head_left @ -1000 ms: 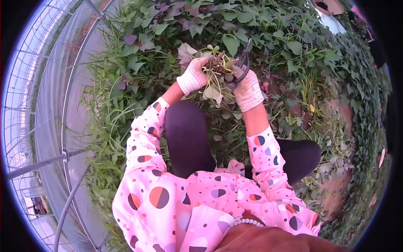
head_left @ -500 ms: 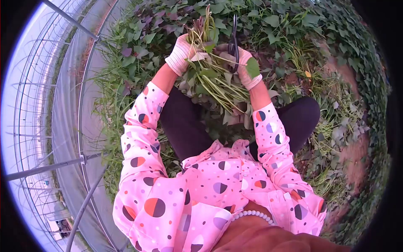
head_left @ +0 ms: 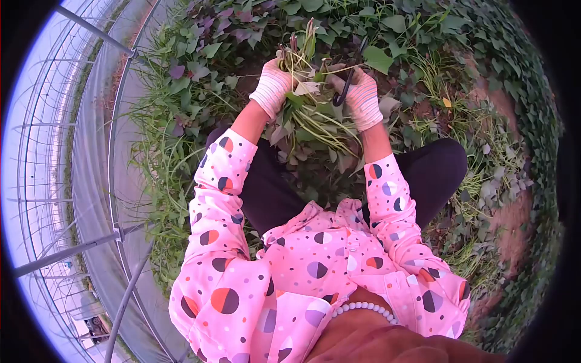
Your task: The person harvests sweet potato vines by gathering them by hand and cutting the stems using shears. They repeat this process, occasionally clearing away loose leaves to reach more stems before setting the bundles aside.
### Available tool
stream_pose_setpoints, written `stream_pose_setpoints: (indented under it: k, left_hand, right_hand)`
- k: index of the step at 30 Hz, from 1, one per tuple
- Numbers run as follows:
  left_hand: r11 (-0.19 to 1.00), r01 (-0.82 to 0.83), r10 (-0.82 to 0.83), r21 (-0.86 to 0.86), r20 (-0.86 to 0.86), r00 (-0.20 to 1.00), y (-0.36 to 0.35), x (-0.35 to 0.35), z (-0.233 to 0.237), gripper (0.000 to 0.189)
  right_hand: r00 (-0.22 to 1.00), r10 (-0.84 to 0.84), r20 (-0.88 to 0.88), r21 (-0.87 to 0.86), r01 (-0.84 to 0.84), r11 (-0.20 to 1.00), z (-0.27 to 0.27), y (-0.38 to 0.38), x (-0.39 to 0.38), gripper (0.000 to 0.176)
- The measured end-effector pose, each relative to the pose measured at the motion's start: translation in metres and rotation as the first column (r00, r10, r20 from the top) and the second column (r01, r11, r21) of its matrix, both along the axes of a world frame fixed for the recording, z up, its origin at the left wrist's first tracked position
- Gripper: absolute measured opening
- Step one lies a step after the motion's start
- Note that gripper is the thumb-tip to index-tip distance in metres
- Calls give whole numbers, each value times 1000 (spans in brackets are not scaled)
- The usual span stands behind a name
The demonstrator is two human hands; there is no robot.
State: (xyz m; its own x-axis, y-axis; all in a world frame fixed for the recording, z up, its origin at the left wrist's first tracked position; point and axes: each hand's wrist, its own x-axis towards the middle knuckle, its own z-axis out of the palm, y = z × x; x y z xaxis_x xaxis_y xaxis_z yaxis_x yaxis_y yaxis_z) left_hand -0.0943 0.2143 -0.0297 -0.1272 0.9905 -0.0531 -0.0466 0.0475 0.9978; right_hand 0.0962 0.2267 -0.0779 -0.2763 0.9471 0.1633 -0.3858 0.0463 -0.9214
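Note:
My left hand [head_left: 274, 86], in a white striped glove, is closed round a bundle of leafy vine stems [head_left: 327, 128]. Cut-looking ends stick up above the fist, and the long green stems hang down to the right. Across from it, my gloved right hand [head_left: 364, 98] grips black-handled scissors [head_left: 343, 91], tilted with the blades pointing up and away. One stem with a broad green leaf [head_left: 378, 59] crosses between the two hands near the right fingers. Whether those fingers also pinch this stem is hard to see. Both hands are above my bent legs.
Dense leafy vines [head_left: 399, 27] grow ahead and along the right. Loose stems and wilted leaves [head_left: 484, 175] lie on the ground to my right, beside a strip of bare soil [head_left: 511, 227]. On the left stand metal frame pipes [head_left: 115, 175] and plastic sheeting [head_left: 97, 181].
My left hand has shifted right and slightly down with the bundle. My right hand has turned, tilting the scissors rightward. The broad leaf has moved from beside the right wrist to above that hand.

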Motion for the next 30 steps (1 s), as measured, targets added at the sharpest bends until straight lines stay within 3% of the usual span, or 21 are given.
stream_pose_setpoints:
  k: [1, 2, 5, 7, 8, 9, 11, 13, 14, 15, 17, 18, 20, 21, 22, 23, 25, 26, 28, 29, 30]
  left_hand:
    - [998, 23, -11, -61, 188, 982, -1, 4, 4, 24]
    - [986, -10, 8, -164, -13, 1000, -2, 5, 10, 23]
    - [981, 77, -65, -178, 71, 995, -9, 17, 19, 22]
    - [980, 144, -157, -136, -96, 983, -16, 21, 9, 27]
    - [976, 210, -207, -49, 64, 976, -16, 18, -4, 29]
    - [975, 217, -220, -41, -139, 965, -20, 23, -1, 28]
    - [974, 214, -227, -80, -447, 865, -27, 33, 6, 22]
    - [946, 228, -292, -228, -307, 906, -27, 36, 7, 23]
    - [946, 232, -296, -228, -306, 905, -15, 22, -21, 23]
    - [945, 319, -325, -69, -119, 938, 7, -4, -70, 24]
    - [924, 368, -375, 102, 65, 925, 16, -25, -94, 34]
    - [897, 438, -412, 63, -246, 878, 13, -30, -87, 30]
    - [915, 356, -389, -188, -177, 904, -3, -7, -42, 27]
    - [899, 309, -365, -310, -144, 920, -11, 5, -18, 29]
    - [893, 238, -113, -382, 322, 940, -10, 2, -15, 27]
    - [856, 199, 209, -476, 672, 710, -10, 1, -12, 27]
    - [836, 285, 142, -469, 687, 713, -15, 0, -8, 29]
    - [892, 284, -186, -352, 286, 940, -17, -3, -14, 26]
    - [901, 359, -412, -243, -227, 882, -25, 4, -6, 25]
    - [903, 315, -402, -292, -319, 858, -29, 9, 3, 28]
    - [909, 196, -242, -367, -84, 967, -23, 14, 6, 29]
  right_hand:
    - [996, -21, -83, -4, 21, 1000, -1, 1, 5, 29]
    - [996, -27, -81, -3, 26, 1000, -3, 2, 9, 29]
    - [984, -28, -173, -163, -1, 987, -6, 4, 21, 26]
    - [933, 39, -359, -128, -91, 988, -4, 0, 16, 24]
    - [951, 55, -306, -110, -92, 990, -6, 0, 18, 25]
    - [950, 60, -306, -110, -98, 989, -2, -2, 17, 25]
    - [993, 81, -89, -174, -96, 980, 9, -10, 16, 25]
    - [998, 42, -40, -120, -46, 992, 0, -10, 15, 26]
    - [997, 71, -20, -84, -72, 994, -5, -9, 15, 26]
    - [995, 95, 3, -49, -95, 994, -8, -6, 14, 26]
    - [994, 80, 78, -7, -80, 997, -14, 0, 21, 30]
    - [968, 47, 245, 96, -72, 993, -13, 2, 27, 33]
    - [867, -97, 489, 278, -50, 959, 2, -4, 43, 41]
    - [866, -101, 490, 274, -42, 961, -8, -2, 49, 41]
    - [894, -147, 424, 401, -40, 915, -18, 1, 55, 43]
    - [921, -176, 346, 524, -34, 851, -29, 6, 59, 44]
    - [912, -166, 375, 445, -20, 895, -34, 10, 58, 45]
    - [919, -164, 359, 452, -18, 892, -41, 13, 58, 46]
    - [949, -105, 297, 394, -21, 919, -46, 16, 58, 45]
    - [946, -121, 299, 393, -7, 920, -44, 14, 57, 45]
    - [981, -25, 190, 247, -23, 969, -42, 13, 57, 44]
